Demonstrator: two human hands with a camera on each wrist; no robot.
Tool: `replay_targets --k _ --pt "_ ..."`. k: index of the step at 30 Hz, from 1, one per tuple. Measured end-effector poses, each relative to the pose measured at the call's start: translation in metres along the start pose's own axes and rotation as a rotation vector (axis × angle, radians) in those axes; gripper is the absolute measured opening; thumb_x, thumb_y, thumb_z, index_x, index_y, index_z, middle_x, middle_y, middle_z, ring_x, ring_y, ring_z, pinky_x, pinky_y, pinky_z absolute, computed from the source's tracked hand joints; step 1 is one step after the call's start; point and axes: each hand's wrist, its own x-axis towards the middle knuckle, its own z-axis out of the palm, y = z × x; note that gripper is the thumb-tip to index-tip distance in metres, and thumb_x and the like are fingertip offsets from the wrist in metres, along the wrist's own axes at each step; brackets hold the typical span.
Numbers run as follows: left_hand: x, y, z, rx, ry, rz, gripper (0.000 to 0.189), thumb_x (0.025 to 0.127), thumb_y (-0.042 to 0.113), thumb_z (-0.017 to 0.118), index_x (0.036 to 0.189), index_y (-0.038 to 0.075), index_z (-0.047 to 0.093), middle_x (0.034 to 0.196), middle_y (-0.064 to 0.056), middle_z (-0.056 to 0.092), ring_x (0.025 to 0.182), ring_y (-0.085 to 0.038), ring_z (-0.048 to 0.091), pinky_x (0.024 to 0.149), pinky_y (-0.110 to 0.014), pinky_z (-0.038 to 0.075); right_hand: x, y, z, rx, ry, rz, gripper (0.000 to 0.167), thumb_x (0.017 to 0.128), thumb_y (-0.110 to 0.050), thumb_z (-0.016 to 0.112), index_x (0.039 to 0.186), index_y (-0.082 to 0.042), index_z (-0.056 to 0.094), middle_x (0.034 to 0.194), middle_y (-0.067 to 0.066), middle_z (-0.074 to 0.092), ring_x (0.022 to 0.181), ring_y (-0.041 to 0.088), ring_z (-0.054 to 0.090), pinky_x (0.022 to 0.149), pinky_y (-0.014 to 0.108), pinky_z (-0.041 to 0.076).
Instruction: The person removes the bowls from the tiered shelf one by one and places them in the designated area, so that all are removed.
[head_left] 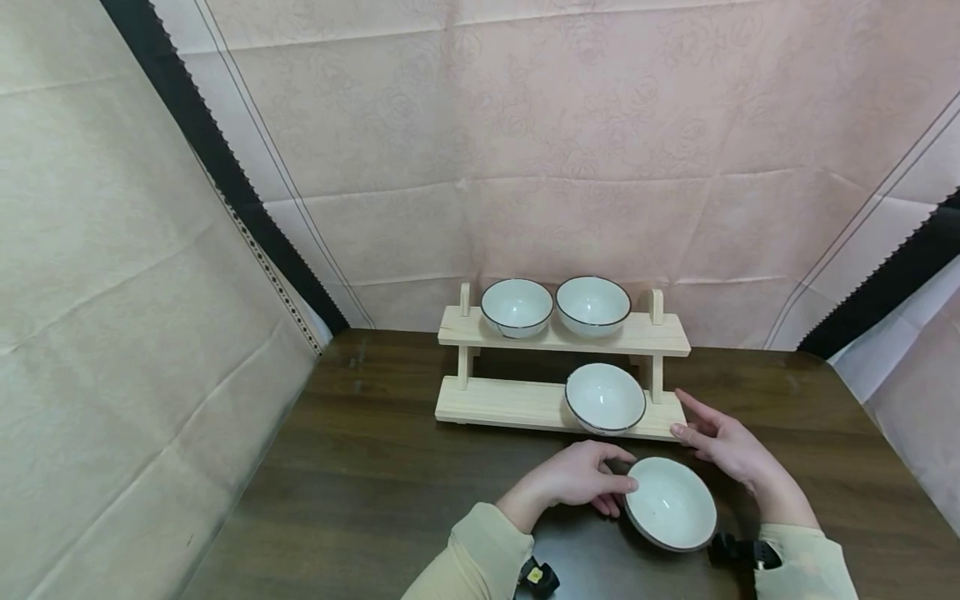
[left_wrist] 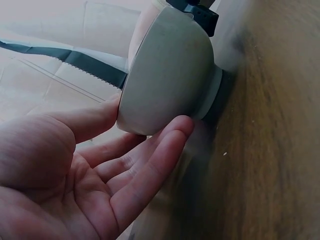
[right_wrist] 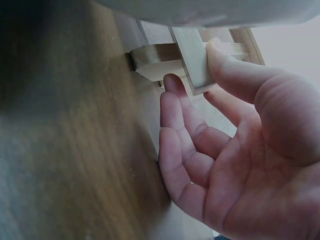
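Note:
My left hand (head_left: 576, 478) holds a white bowl (head_left: 671, 504) with a dark rim by its left side. In the left wrist view the thumb presses at the rim and the fingers (left_wrist: 165, 145) curl under the outer wall, close over the table. The right hand (head_left: 723, 442) grips the right end of a two-tier wooden shelf (head_left: 510, 402) at its lower board. In the right wrist view the thumb lies on the board (right_wrist: 192, 57), with the fingers curled around its end. A second bowl (head_left: 606, 398) sits on the lower tier, right of its middle.
On the upper tier stand two more dark-rimmed bowls, one left (head_left: 517, 307) and one right (head_left: 593, 305). The shelf stands near the back of a dark wooden table (head_left: 360, 475). Pale patterned cloth (head_left: 585, 167) hangs behind and at the sides.

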Motion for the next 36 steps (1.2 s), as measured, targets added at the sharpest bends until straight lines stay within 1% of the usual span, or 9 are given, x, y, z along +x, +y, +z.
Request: replay_targets --k 8,15,18,24,29,33,36 --pt "-0.0001 0.0001 0.0021 -0.004 0.014 -0.002 0.040 0.103 0.013 0.073 0.141 0.003 0.065 0.075 -0.006 0.073 0.063 -0.021 0.073 0.060 -0.036 0.065 0.0005 0.0025 0.0004 0.009 0.000 -0.017 0.082 0.109 -0.038 0.064 0.171 -0.007 0.020 0.126 0.024 0.068 0.111 0.031 0.070 0.092 0.050 0.062" --pt "-0.0003 0.0018 0.0051 0.005 0.032 -0.004 0.038 0.102 0.013 0.074 0.139 0.005 0.067 0.076 -0.008 0.074 0.063 -0.022 0.074 0.060 -0.036 0.064 0.0010 0.0034 0.0005 0.009 -0.001 -0.003 0.083 0.108 -0.040 0.065 0.171 -0.008 0.020 0.126 0.022 0.068 0.111 0.031 0.070 0.093 0.050 0.062" --pt "-0.0002 0.0026 0.0055 0.011 0.037 -0.002 0.038 0.102 0.012 0.074 0.139 0.006 0.067 0.076 -0.007 0.074 0.064 -0.022 0.074 0.060 -0.036 0.065 0.0006 0.0033 0.0001 0.007 -0.006 -0.010 0.083 0.109 -0.040 0.064 0.171 -0.008 0.020 0.126 0.024 0.069 0.111 0.032 0.070 0.093 0.050 0.062" --pt "-0.0002 0.0018 0.0057 0.013 0.029 0.003 0.039 0.103 0.013 0.074 0.140 0.004 0.066 0.076 -0.007 0.074 0.063 -0.022 0.074 0.060 -0.036 0.064 0.0000 0.0019 0.0005 0.013 -0.006 -0.003 0.083 0.108 -0.040 0.065 0.171 -0.010 0.021 0.127 0.023 0.069 0.112 0.032 0.070 0.094 0.050 0.062" --pt "-0.0004 0.0035 0.0039 0.077 0.040 0.015 0.037 0.103 0.016 0.073 0.138 0.006 0.068 0.077 -0.005 0.074 0.063 -0.019 0.073 0.059 -0.033 0.064 0.0003 0.0022 -0.0003 0.015 -0.009 -0.013 0.082 0.109 -0.039 0.064 0.171 -0.008 0.020 0.125 0.023 0.069 0.112 0.032 0.070 0.094 0.051 0.062" --pt "-0.0019 0.0069 0.0007 0.161 0.053 0.037 0.035 0.103 0.020 0.074 0.137 0.009 0.070 0.079 -0.001 0.074 0.063 -0.017 0.073 0.060 -0.030 0.062 0.0010 0.0035 -0.0008 0.023 -0.010 -0.016 0.082 0.109 -0.037 0.064 0.171 -0.008 0.019 0.126 0.023 0.069 0.112 0.033 0.070 0.095 0.052 0.061" --pt "-0.0035 0.0096 -0.0032 0.223 0.040 0.058 0.036 0.103 0.023 0.073 0.137 0.012 0.070 0.080 0.002 0.074 0.064 -0.015 0.073 0.060 -0.027 0.061 0.0011 0.0044 -0.0006 0.023 -0.009 -0.014 0.082 0.109 -0.037 0.065 0.171 -0.008 0.019 0.125 0.022 0.069 0.113 0.033 0.071 0.095 0.052 0.061"
